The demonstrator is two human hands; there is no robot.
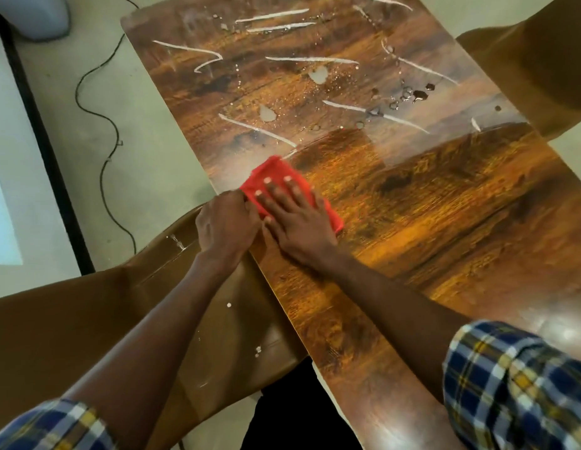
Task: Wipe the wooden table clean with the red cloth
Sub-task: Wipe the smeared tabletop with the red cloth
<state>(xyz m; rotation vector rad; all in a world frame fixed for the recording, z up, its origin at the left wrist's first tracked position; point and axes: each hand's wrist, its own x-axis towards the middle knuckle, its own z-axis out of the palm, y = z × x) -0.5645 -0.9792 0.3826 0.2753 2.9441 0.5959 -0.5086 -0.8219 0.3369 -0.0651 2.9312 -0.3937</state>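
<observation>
The wooden table (pixel 429 206) runs from the near right to the far left. White streaks (pixel 312 60) and water drops (pixel 419 94) cover its far half; the near half looks clean. The folded red cloth (pixel 273 172) lies near the table's left edge. My right hand (pixel 295 219) presses flat on the cloth with fingers spread. My left hand (pixel 226 222) is at the table's left edge, fingers curled against the cloth's near-left corner. Whether it grips the cloth is hidden.
A brown plastic chair (pixel 201 336) with white specks stands under my left arm at the table's left side. Another brown chair (pixel 536 60) is at the far right. A black cable (pixel 100 125) snakes across the pale floor on the left.
</observation>
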